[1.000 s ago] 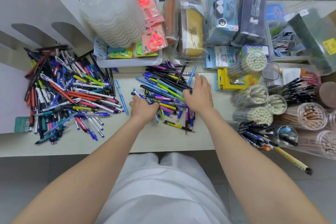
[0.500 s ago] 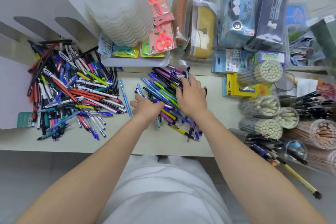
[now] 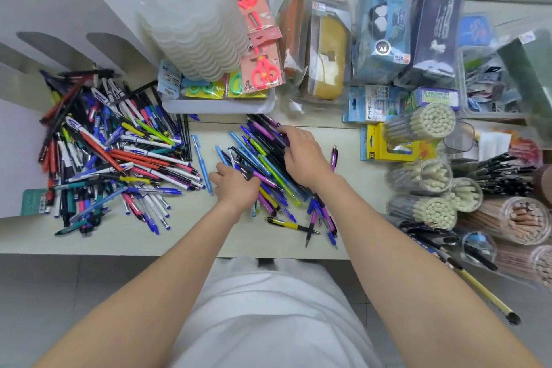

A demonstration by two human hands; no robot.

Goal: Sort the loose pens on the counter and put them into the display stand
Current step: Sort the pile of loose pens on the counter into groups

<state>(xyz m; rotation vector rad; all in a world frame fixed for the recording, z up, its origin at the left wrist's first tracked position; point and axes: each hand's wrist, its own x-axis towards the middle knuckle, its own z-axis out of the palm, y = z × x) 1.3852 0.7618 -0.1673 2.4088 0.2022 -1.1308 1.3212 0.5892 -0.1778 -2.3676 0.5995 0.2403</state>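
A small pile of loose pens (image 3: pixel 263 158), blue, purple, green and black, lies on the pale counter (image 3: pixel 185 236) in front of me. My left hand (image 3: pixel 236 185) grips the near ends of a bunch of these pens. My right hand (image 3: pixel 301 155) lies over the far right side of the same bunch, fingers curled round its edge. A single purple pen (image 3: pixel 333 157) lies just right of that hand. A larger heap of mixed pens (image 3: pixel 110 155) covers the counter's left part. The white display stand (image 3: pixel 59 15) with arched slots rises at the back left.
A stack of clear plastic cups (image 3: pixel 191 12) stands in a white tray (image 3: pixel 218 106) with packaged scissors behind the pens. Boxed and bagged stationery fills the back right. Clear tubs of pencils (image 3: pixel 424 125) and pens crowd the right edge. The counter's front edge runs just below the pens.
Both hands have drawn the small pile together: the right hand moved left and farther back onto the bunch, the left hand closed on its near ends. One purple pen is left lying at the right.
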